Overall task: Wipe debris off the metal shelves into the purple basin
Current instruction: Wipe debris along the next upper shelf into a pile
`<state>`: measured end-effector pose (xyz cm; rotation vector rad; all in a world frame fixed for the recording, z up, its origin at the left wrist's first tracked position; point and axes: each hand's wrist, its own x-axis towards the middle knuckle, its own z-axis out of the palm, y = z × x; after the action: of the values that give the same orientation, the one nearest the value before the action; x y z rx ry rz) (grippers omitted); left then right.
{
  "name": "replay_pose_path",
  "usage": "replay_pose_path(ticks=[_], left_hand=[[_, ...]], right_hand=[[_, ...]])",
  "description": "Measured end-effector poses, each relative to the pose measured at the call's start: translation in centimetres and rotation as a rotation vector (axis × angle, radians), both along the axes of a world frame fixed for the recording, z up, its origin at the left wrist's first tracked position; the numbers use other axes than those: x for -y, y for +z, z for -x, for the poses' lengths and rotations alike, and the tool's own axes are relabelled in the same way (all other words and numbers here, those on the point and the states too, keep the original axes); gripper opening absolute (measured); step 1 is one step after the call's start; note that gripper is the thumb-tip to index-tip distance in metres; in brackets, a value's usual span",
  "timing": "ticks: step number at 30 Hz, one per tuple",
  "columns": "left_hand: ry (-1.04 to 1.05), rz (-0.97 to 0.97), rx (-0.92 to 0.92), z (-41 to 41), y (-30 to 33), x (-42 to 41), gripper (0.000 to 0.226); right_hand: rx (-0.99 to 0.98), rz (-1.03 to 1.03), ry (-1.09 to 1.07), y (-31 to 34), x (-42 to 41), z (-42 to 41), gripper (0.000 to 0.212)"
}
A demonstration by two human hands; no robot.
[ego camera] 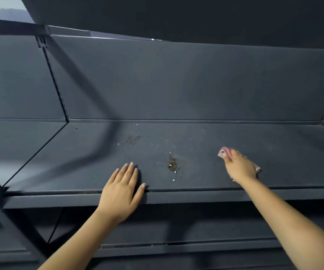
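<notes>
**Pink cloth down on the shelf, two crumb piles to its left**

Right hand (239, 166) is pressing a pink cloth (224, 152) flat onto the shelf (284, 156), fingers curled over it so only the ends poke out on either side. Left hand (121, 190) isn't gripping anything, just lying flat with straight fingers on the shelf's front edge. Between the hands sits a small heap of debris (172, 165), and a thinner scatter (132, 138) lies further back toward the rear panel (176, 78). Can't see the basin anywhere in this view.
</notes>
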<state>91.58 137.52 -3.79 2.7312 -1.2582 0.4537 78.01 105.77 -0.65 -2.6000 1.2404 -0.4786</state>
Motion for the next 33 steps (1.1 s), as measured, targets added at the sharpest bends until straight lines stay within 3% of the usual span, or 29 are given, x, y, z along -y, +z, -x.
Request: replay_pose_path(ticks=[4, 10, 15, 18, 21, 24, 26, 29, 33], left_hand=[[0.026, 0.011, -0.028, -0.7, -0.6, -1.6, 0.08], [0.013, -0.01, -0.054, -0.4, -0.8, -1.2, 0.081], [-0.001, 0.015, -0.071, -0.7, -0.8, -1.3, 0.081], [-0.022, -0.027, -0.102, -0.9, -0.7, -1.5, 0.084], [-0.041, -0.028, -0.087, -2.1, -0.4, -1.8, 0.087], [-0.103, 0.003, -0.028, -3.2, 0.3, -1.7, 0.109], [-0.126, -0.01, -0.087, -3.4, 0.4, -1.5, 0.123], [-0.09, -0.047, -0.047, -3.2, 0.6, -1.4, 0.107], [-0.065, -0.08, -0.07, -3.3, 0.2, -1.7, 0.092]], right_hand=[[0.01, 0.014, 0.084, -0.3, -3.2, -2.2, 0.036], [0.046, -0.024, 0.353, 0.2, -14.5, -7.2, 0.037], [0.076, -0.124, 0.408, 0.6, -18.6, -10.1, 0.035], [0.199, -0.268, 0.359, 0.6, -17.1, -9.3, 0.034], [0.247, -0.167, 0.238, 0.7, -12.5, -6.8, 0.032], [0.175, -0.089, 0.067, 0.6, -6.5, -3.5, 0.031], [0.076, -0.057, -0.054, 0.2, -3.0, -2.0, 0.033], [0.028, -0.058, -0.108, 0.1, -0.1, -2.4, 0.036], [-0.033, -0.016, 0.011, 0.4, -1.3, -6.4, 0.033]])
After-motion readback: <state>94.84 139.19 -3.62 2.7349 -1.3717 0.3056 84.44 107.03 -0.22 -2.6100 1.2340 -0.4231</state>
